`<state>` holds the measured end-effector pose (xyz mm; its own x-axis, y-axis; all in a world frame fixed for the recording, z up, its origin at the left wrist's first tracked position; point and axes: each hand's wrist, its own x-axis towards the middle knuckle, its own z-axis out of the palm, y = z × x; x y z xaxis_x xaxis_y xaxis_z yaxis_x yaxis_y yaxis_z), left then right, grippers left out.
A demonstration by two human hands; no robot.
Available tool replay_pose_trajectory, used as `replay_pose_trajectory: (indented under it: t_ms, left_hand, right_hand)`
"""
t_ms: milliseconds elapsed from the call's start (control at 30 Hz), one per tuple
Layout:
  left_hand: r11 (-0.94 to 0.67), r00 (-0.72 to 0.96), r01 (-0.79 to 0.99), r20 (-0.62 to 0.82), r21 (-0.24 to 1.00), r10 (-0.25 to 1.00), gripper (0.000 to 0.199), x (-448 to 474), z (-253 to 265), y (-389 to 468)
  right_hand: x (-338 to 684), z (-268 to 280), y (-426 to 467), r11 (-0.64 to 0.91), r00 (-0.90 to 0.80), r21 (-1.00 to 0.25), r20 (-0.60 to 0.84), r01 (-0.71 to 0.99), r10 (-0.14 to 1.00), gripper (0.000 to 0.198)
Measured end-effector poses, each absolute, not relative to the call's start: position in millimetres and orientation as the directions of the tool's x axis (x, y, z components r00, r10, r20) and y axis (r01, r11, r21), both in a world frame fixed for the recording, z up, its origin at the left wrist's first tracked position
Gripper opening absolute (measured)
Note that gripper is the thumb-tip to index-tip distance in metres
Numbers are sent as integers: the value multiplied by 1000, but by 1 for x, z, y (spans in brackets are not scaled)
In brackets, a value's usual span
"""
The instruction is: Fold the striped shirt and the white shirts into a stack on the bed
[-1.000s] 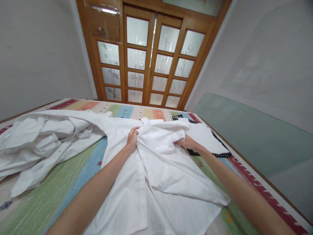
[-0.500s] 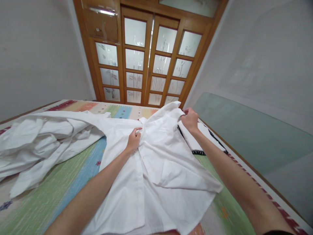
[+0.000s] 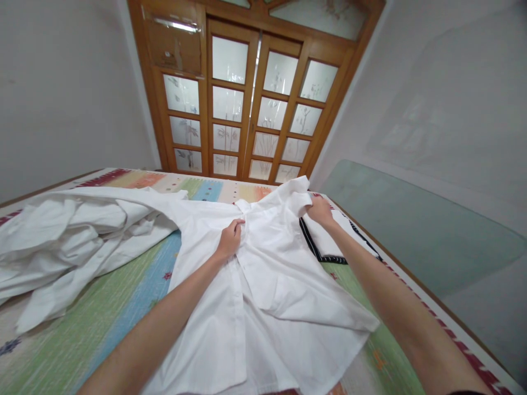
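A white shirt [image 3: 272, 269] lies spread in front of me, its collar toward the far side and its hem toward me. My left hand [image 3: 230, 238] is closed on the front edge just below the collar. Off to the right, my right hand [image 3: 320, 210] pinches the shirt near the shoulder or sleeve and holds that part raised. Folds run across the right front panel. The shirt's left sleeve side stretches toward a heap of white cloth [image 3: 74, 236] at the left.
A striped, patterned bedspread [image 3: 119, 307] lies under everything. Beyond my right hand sits a folded white cloth with black trim [image 3: 329, 249]. A pale green panel [image 3: 411, 230] runs along the right wall. Wooden doors with glass panes [image 3: 247, 109] stand at the far end.
My right hand has come down slightly, with the raised part of the shirt lowering and shifting a little. My left hand has moved slightly right and stays on the front edge.
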<state>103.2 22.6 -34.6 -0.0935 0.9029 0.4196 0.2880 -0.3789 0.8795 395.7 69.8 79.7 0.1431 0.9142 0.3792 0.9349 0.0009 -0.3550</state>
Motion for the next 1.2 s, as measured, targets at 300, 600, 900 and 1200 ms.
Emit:
replay_pose_trajectory:
  t_ms: [300, 600, 900, 1200]
  left_hand:
    - [-482, 185, 407, 446, 776, 875, 28, 105, -42, 25]
    - [-505, 336, 631, 380, 589, 862, 36, 106, -40, 22]
    - [-606, 396, 680, 489, 412, 777, 25, 109, -38, 17]
    - [-469, 160, 778, 591, 418, 791, 23, 80, 14, 62]
  right_hand:
    - [434, 145, 66, 154, 137, -224, 890, 962, 436, 25]
    - [459, 115, 61, 223, 184, -347, 826, 911, 533, 35]
    - [498, 82, 24, -41, 14, 47, 464, 998, 886, 39]
    - [466, 84, 28, -280, 250, 94, 248, 955, 936, 35]
